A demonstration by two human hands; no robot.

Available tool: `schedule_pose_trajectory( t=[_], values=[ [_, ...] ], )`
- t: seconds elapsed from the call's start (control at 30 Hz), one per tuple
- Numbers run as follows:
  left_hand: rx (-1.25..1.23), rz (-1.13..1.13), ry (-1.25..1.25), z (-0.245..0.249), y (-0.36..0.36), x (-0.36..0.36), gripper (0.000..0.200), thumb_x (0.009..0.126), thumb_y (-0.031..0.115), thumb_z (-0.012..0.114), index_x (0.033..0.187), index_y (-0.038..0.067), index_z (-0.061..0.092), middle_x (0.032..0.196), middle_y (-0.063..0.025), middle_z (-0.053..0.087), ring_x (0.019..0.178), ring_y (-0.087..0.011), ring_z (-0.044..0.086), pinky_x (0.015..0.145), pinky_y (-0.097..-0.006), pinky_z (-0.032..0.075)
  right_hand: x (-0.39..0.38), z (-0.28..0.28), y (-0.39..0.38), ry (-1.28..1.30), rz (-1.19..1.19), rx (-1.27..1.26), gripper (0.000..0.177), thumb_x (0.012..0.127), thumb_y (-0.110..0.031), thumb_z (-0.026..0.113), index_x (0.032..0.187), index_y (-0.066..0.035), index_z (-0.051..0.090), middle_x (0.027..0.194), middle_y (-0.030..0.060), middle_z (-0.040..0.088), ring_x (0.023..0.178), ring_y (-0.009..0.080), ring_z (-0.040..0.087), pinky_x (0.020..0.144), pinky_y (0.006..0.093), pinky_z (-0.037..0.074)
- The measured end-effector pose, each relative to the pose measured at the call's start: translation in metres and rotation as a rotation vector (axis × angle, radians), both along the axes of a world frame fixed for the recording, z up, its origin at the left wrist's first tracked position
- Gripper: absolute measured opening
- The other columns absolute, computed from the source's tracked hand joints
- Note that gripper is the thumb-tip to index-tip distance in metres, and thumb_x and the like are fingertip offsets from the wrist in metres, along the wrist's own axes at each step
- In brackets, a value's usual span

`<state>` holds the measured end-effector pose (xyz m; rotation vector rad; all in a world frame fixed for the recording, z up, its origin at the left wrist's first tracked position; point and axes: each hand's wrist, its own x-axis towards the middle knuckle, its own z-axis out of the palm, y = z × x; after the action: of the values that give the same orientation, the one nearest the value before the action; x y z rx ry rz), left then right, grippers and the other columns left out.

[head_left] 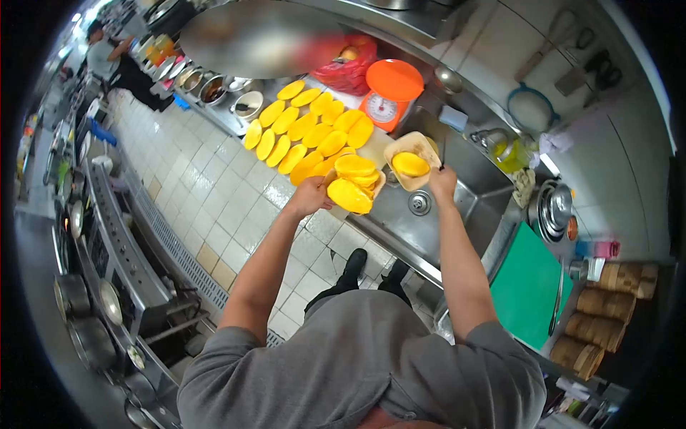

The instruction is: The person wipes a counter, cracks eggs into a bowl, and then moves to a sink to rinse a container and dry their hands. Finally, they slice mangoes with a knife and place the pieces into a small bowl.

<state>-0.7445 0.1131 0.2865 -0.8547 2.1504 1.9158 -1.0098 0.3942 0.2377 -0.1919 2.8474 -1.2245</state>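
Your left grip clamps a heaped container; over the sink, your right grip clamps a tray, its mango half left of that nearer hand, long axis roughly toward it. Left beyond the sink lie mango rows.

One head-worn view looks forward and down over the fingers

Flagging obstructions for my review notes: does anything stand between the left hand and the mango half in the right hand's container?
Yes: the stacked mango halves that the left hand carries lie between it and the single mango half. Nothing visible covers that piece in the container.
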Motion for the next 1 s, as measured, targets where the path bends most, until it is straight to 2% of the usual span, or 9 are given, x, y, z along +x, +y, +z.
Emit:
schedule_pose_trajectory(
  t=[0.07,0.17,0.33,0.4,0.47,0.57,0.67,0.83,1.0],
  values=[
    [0.052,-0.003,0.141,-0.017,-0.002,0.007,0.027,0.099,0.007,0.056,0.12,-0.006,0.066,0.091,-0.0119,0.075,0.077,-0.0195,0.075,0.068,-0.0306,0.062,0.028,0.012,0.056,-0.097,-0.103,-0.079,0.028,0.09,-0.017,0.06,0.101,0.006,0.072,0.092,0.0235,0.075,0.086,0.0358,0.073,0.078,0.0431,0.054],
    [0.168,-0.03,0.326,-0.035,0.003,0.006,0.043,0.082,-0.005,0.073,0.124,-0.005,0.065,0.1,-0.0092,0.075,0.081,-0.016,0.074,0.066,-0.0265,0.061,0.073,0.007,0.171,-0.125,-0.346,-0.142,0.028,0.089,-0.015,0.061,0.103,0.006,0.072,0.09,0.0227,0.075,0.085,0.0309,0.074,0.076,0.0409,0.054],
    [0.212,0.012,0.157,-0.022,0.036,0.003,0.036,0.091,-0.002,0.066,0.126,-0.004,0.063,0.108,-0.0125,0.075,0.088,-0.0211,0.077,0.071,-0.0264,0.063,0.185,0.006,0.357,0.022,-0.722,-0.209,0.023,0.091,-0.006,0.057,0.104,0.006,0.071,0.083,0.0099,0.071,0.076,0.0163,0.067,0.068,0.0317,0.052],
    [0.217,0.031,0.114,-0.015,0.053,-0.003,0.031,0.095,0.001,0.063,0.126,-0.004,0.063,0.109,-0.013,0.075,0.089,-0.0221,0.077,0.071,-0.0264,0.063,0.221,0.038,0.391,0.065,-0.823,-0.437,0.018,0.093,-0.008,0.056,0.095,0.005,0.068,0.077,0.0099,0.07,0.065,0.0172,0.066,0.058,0.0328,0.051],
    [0.2,0.023,0.065,-0.01,0.082,-0.006,0.027,0.099,0.003,0.06,0.125,-0.005,0.063,0.11,-0.0133,0.074,0.089,-0.0229,0.077,0.072,-0.0267,0.063,0.236,0.02,0.441,0.08,-0.979,-0.241,0.021,0.096,-0.014,0.055,0.091,0.003,0.066,0.07,0.0083,0.068,0.055,0.0166,0.061,0.05,0.0322,0.048],
    [0.204,-0.038,0.128,0.0,0.14,-0.015,0.026,0.103,0.007,0.056,0.125,-0.005,0.062,0.111,-0.0136,0.074,0.091,-0.0234,0.077,0.073,-0.0287,0.064,0.242,0.006,0.496,-0.016,-1.08,-0.284,0.023,0.092,-0.011,0.058,0.098,0.008,0.069,0.078,0.0143,0.074,0.067,0.0212,0.069,0.059,0.0351,0.052],
    [0.251,-0.111,0.124,0.006,0.211,-0.022,0.026,0.103,0.006,0.056,0.126,-0.006,0.06,0.111,-0.0145,0.074,0.093,-0.0243,0.077,0.075,-0.0305,0.065,0.237,-0.008,0.536,-0.029,-1.104,-0.342,0.026,0.095,-0.017,0.058,0.094,0.006,0.07,0.075,0.0118,0.073,0.06,0.0195,0.065,0.053,0.0346,0.047],
    [0.281,-0.196,0.1,0.016,0.363,-0.024,0.025,0.106,0.007,0.053,0.126,-0.006,0.059,0.112,-0.0168,0.074,0.094,-0.0267,0.077,0.078,-0.033,0.065,0.231,-0.015,0.586,-0.203,-0.881,-0.605,0.027,0.099,-0.023,0.059,0.101,0.002,0.07,0.076,0.0091,0.073,0.052,0.0136,0.057,0.047,0.033,0.044],
    [0.328,-0.224,0.038,0.001,0.502,-0.022,0.031,0.11,0.012,0.043,0.133,-0.005,0.055,0.12,-0.0199,0.071,0.1,-0.0293,0.076,0.083,-0.0362,0.064,0.286,0.062,0.654,-0.322,-0.67,-0.738,0.027,0.102,-0.022,0.06,0.113,0.0,0.068,0.088,0.0137,0.076,0.057,0.0139,0.062,0.051,0.0301,0.047]
  ],
)
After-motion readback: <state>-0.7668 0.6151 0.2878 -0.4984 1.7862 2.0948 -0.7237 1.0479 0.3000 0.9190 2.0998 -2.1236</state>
